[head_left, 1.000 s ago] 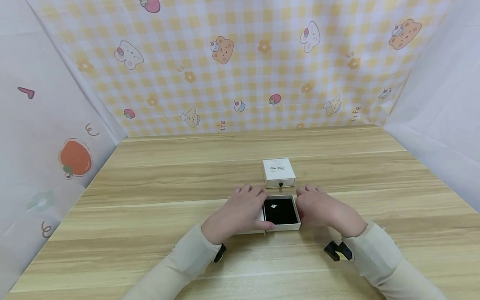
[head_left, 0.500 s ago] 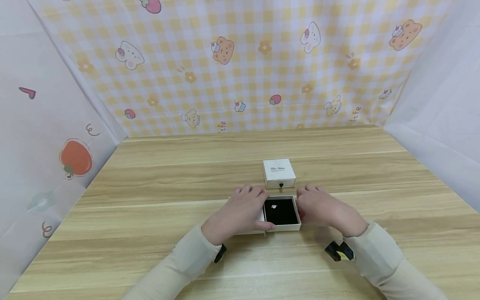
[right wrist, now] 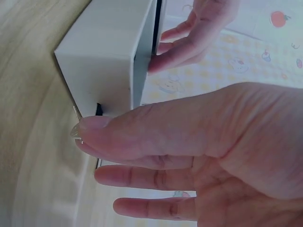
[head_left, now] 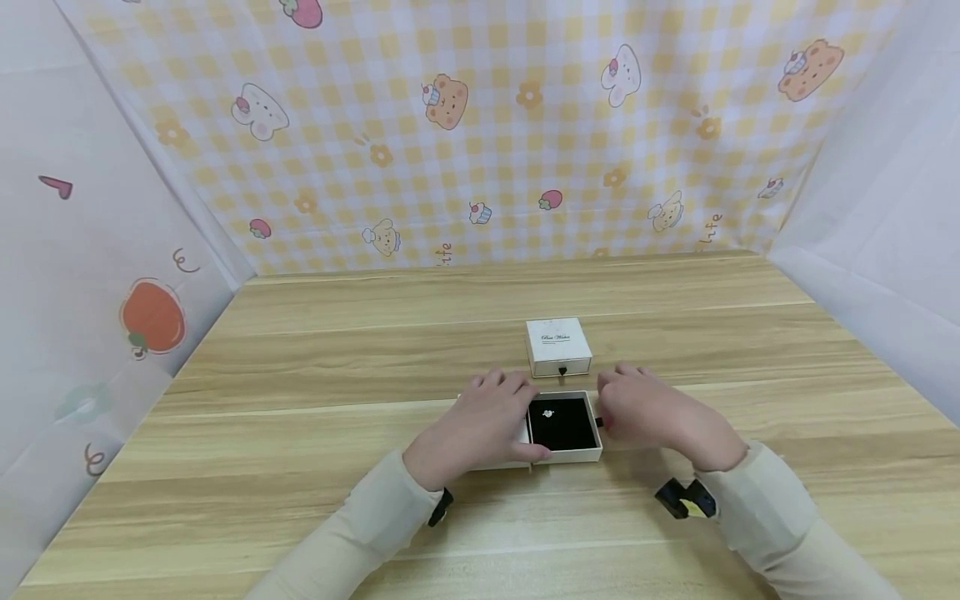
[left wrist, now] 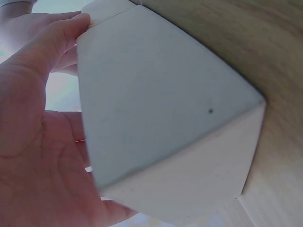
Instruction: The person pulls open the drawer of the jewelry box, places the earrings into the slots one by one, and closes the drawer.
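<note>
A white jewelry drawer box stands partly pulled out, its tray (head_left: 573, 456) lined with black foam (head_left: 570, 429). Set in the foam is a small silvery ornament (head_left: 548, 413). My left hand (head_left: 480, 429) grips the box from above, thumb on the near side; it covers most of the white outer sleeve (left wrist: 165, 94). Just right of the tray, my right hand (head_left: 660, 417) pinches a small shiny piece of jewelry (right wrist: 76, 131) between thumb and forefinger; its exact kind is hard to tell. The tray's black pull tab (right wrist: 99, 109) sticks out beside those fingertips.
A second white box (head_left: 558, 343) with printed lettering and a black tab sits closed behind the tray. The wooden table (head_left: 337, 350) ends at a yellow checked curtain (head_left: 480, 150), with white cloth walls at both sides.
My right hand has shifted slightly right, away from the tray, and the black tab now shows in the gap. The left hand, tray and second box stay where they were.
</note>
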`<state>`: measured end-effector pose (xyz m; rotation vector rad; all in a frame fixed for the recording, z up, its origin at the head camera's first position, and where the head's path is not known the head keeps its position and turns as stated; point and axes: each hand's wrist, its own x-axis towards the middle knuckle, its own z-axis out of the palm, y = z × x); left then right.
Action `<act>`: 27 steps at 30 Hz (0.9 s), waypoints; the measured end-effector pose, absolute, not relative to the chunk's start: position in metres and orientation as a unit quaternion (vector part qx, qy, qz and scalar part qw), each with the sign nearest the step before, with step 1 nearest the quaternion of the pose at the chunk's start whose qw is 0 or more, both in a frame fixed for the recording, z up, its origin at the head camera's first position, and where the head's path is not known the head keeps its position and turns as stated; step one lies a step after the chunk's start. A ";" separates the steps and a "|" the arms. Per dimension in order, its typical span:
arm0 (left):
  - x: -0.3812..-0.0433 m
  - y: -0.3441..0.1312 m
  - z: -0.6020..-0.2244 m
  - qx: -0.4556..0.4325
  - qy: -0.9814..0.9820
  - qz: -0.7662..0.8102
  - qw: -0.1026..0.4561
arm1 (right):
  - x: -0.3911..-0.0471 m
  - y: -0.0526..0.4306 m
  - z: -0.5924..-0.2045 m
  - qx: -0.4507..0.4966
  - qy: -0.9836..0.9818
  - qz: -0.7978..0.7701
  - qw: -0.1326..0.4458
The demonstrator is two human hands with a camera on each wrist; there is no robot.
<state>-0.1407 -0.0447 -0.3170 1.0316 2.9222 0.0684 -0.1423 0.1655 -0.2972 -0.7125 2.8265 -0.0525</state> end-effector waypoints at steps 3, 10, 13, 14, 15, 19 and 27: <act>-0.141 -0.045 -0.317 0.333 0.942 0.021 0.021 | -0.142 0.168 -0.295 -0.241 0.964 -0.022 0.110; -0.141 -0.046 -0.317 0.336 0.942 0.017 0.020 | -0.141 0.173 -0.289 -0.256 0.963 -0.031 0.080; -0.141 -0.046 -0.317 0.335 0.942 0.019 0.021 | -0.140 0.174 -0.288 -0.265 0.962 -0.027 0.058; -0.141 -0.045 -0.317 0.335 0.942 0.020 0.022 | -0.140 0.174 -0.287 -0.268 0.962 -0.027 0.051; -0.141 -0.045 -0.317 0.335 0.942 0.019 0.022 | -0.140 0.174 -0.287 -0.271 0.961 -0.027 0.043; -0.141 -0.045 -0.317 0.334 0.942 0.023 0.028 | -0.140 0.174 -0.285 -0.281 0.959 -0.029 0.014; -0.142 -0.046 -0.314 0.339 0.939 0.063 -0.001 | -0.141 0.172 -0.284 -0.292 0.953 -0.066 -0.040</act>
